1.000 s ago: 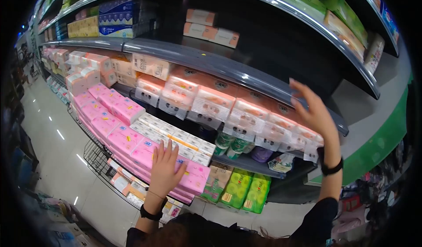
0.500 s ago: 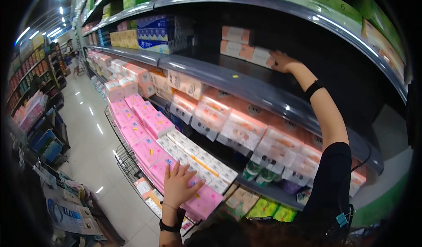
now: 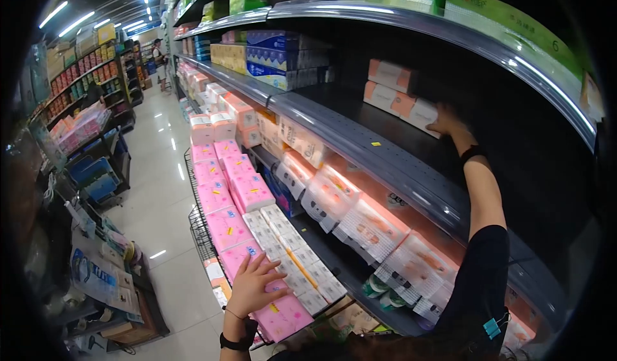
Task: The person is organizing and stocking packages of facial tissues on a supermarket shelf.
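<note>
My right hand reaches onto the dark middle shelf and grips the near end of a white and peach tissue pack. Its thumb lies on the front, while the other fingers are blurred and partly behind. The gripped pack is in a short row, with another tissue pack stacked on the row's far end. Lower left, my left hand rests with fingers spread on pink tissue packs piled in a wire rack. White patterned packs lie right beside that hand.
Panda-print tissue packs line the lower shelf beneath the middle shelf's edge. Blue boxed packs stand farther along. Green packs sit overhead. At left runs a tiled aisle, with a person far down it.
The camera view has turned left, so the shelves appear shifted right. My right hand stays at the end of the tissue row, and my left hand remains spread on the pink packs.
</note>
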Available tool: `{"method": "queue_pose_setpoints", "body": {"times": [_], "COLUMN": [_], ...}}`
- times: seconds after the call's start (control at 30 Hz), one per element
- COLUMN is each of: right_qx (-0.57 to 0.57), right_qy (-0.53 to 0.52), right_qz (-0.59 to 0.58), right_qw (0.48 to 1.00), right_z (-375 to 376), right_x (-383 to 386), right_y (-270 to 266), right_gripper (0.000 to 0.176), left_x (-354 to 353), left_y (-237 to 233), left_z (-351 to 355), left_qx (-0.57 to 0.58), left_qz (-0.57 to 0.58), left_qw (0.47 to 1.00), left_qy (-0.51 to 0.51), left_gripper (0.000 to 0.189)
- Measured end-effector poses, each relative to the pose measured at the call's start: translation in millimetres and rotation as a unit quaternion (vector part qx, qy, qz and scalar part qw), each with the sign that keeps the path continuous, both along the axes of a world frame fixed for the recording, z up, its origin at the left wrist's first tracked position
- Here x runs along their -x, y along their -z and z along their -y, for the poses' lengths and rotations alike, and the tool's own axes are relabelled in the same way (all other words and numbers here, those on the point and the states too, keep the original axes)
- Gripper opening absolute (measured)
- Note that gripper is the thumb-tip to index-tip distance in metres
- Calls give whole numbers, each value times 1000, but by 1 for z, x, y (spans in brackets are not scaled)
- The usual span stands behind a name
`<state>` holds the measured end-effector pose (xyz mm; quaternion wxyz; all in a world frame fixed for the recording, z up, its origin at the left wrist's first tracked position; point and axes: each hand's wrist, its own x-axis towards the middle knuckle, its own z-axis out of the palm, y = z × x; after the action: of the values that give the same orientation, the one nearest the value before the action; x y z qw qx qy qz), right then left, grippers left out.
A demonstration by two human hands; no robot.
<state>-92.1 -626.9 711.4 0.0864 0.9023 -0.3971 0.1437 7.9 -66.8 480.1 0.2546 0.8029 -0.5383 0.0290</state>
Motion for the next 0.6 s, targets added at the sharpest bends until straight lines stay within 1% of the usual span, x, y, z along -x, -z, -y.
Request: {"method": "queue_pose_setpoints", "body": {"times": [0.03, 0.1, 0.13, 0.2, 0.23, 0.27, 0.3, 0.33, 0.37, 0.4, 0.43, 0.47, 0.53, 0.57, 0.6], "right_qx": [-53, -56, -54, -25, -12, 19, -40, 28, 51, -2, -14, -10, 27, 33, -4], "right_qy": [-24, -30, -36, -14, -8, -17, 18, -41, -50, -28, -17, -24, -21, -26, -13], "right_qz": [27, 27, 28, 7, -7, -7, -37, -19, -15, -70, -91, -99, -87, -92, -19], "right_qw": [998, 998, 998, 1000, 1000, 1000, 998, 999, 997, 997, 996, 995, 996, 995, 1000], "right_z": [7, 13, 15, -1, -8, 11, 3, 41, 37, 26, 7, 4, 8, 14, 24], "right_x": [1, 5, 4, 9, 9, 8, 8, 13, 15, 15, 14, 12, 14, 16, 16], "right_y": [-2, 1, -1, -5, -7, -4, -16, -8, -10, -21, -28, -24, -21, -14, -4], "right_gripper": [81, 81, 80, 86, 88, 92, 92, 89, 82, 77, 73, 73, 81, 81, 88], "left_x": [0, -1, -1, -2, -2, -1, -1, -2, -2, -3, -3, -2, -3, -2, -3], "left_y": [0, 1, 0, -1, 1, 2, 3, 4, 5, 5, 6, 6, 7, 9, 9], "left_z": [0, 0, 1, -1, -2, -3, -3, -4, -5, -5, -6, -6, -5, -5, -6], "left_qx": [5, 10, 12, 21, 18, 21, 37, 54, 56, 60, 64, 67, 78, 84, 80], "left_qz": [8, 11, 0, 9, 13, -2, -11, -18, -29, -21, -13, -20, -11, -15, -17], "left_qw": [1000, 1000, 1000, 1000, 1000, 1000, 999, 998, 998, 998, 998, 998, 997, 996, 997], "left_qy": [2, 7, 1, 14, 15, -3, 2, 8, -7, 2, 14, 6, 13, 7, 11], "left_gripper": [35, 36, 36, 39, 43, 43, 45, 48, 48, 49, 50, 50, 50, 50, 50]}}
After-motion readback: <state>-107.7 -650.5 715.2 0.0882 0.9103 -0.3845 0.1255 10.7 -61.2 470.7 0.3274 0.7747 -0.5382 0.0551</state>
